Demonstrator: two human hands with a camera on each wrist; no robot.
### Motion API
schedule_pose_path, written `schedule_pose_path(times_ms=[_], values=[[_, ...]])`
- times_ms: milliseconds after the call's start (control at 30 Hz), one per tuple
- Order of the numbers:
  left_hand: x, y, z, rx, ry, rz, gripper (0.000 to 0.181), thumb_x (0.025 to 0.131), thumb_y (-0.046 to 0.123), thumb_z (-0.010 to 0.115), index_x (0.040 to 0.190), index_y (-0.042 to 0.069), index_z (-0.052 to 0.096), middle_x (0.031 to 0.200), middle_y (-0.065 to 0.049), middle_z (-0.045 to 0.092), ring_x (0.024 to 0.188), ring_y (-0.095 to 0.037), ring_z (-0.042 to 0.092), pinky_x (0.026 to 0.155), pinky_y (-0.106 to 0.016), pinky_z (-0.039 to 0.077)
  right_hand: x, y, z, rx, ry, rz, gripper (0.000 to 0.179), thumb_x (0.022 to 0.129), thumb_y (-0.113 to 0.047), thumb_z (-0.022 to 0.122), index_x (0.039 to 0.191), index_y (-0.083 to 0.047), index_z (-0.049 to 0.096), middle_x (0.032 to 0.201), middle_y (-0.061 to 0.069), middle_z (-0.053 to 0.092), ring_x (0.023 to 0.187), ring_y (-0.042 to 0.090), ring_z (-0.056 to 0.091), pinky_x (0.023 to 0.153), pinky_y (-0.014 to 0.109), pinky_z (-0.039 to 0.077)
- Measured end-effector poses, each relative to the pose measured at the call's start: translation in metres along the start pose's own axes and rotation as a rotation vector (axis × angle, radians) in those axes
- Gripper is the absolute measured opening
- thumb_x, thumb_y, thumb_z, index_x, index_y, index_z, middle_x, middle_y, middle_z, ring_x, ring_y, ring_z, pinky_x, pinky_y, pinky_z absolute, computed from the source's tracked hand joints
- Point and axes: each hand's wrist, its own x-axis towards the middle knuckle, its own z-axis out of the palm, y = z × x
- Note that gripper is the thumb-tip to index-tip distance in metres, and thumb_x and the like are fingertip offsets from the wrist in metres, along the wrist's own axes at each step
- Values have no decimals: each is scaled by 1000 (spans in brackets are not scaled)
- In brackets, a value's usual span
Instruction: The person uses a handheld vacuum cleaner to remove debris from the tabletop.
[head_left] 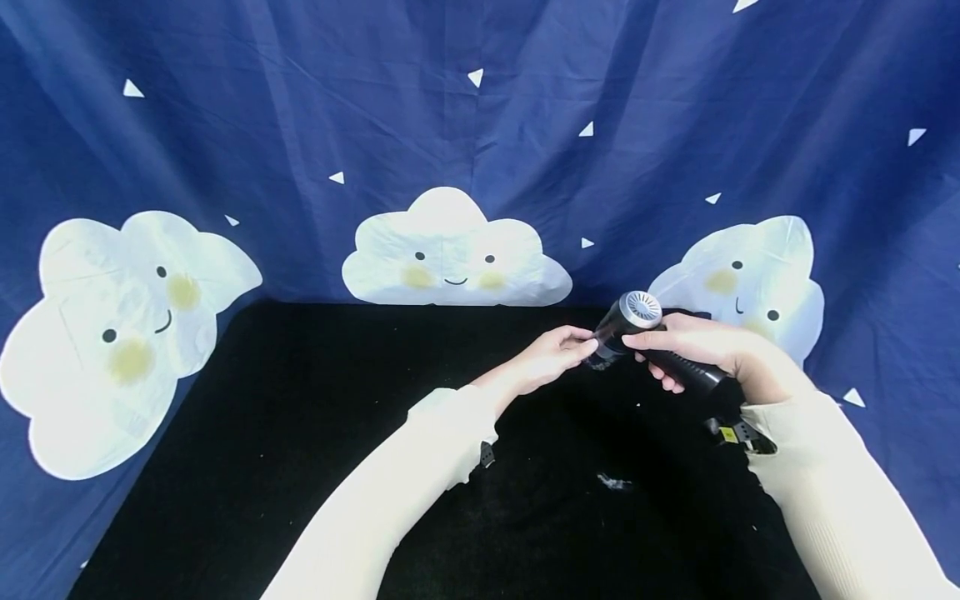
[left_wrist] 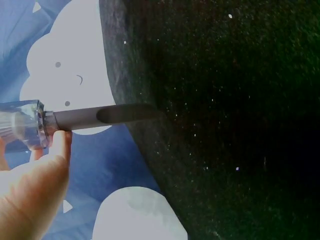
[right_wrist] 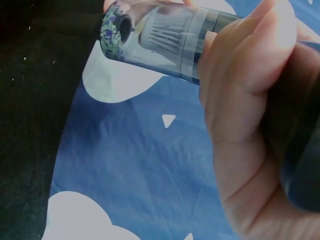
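Note:
My right hand (head_left: 693,342) grips a black handheld vacuum cleaner (head_left: 617,323) by its handle, with its silver round vent (head_left: 642,308) facing up. In the right wrist view, the clear dust cup (right_wrist: 170,37) holds a pleated filter and small green, white and purple bits (right_wrist: 111,37) at its front end. A grey crevice nozzle (left_wrist: 82,118) with a slanted mouth sticks out of the cup in the left wrist view, pointing over the black surface. My left hand (head_left: 551,358) pinches around the nozzle's base, where it meets the cup; part of these fingers is hidden.
A black cloth-covered table (head_left: 315,467) lies below, sprinkled with tiny pale specks. A small whitish scrap (head_left: 615,482) lies on it, nearer than the hands. Behind hangs a blue curtain (head_left: 450,125) with white smiling clouds and triangles.

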Motion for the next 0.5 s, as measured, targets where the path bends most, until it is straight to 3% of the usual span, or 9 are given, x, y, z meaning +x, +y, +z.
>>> schedule_pose_path(times_ms=[333, 500], values=[[-17, 8, -12, 352, -5, 104, 41, 103, 28, 59, 136, 5, 57, 124, -12, 67, 114, -17, 64, 94, -27, 49, 4, 3, 7, 68, -54, -48, 39, 102, -36, 57, 99, 3, 55, 69, 9, 58, 54, 18, 60, 55, 34, 54], [-24, 9, -20, 410, -36, 114, 43, 104, 29, 56, 138, 3, 55, 127, -13, 66, 116, -17, 63, 95, -27, 49, 9, 4, 10, 109, -87, -65, 39, 102, -35, 55, 100, 4, 54, 69, 9, 58, 53, 17, 60, 55, 32, 54]])
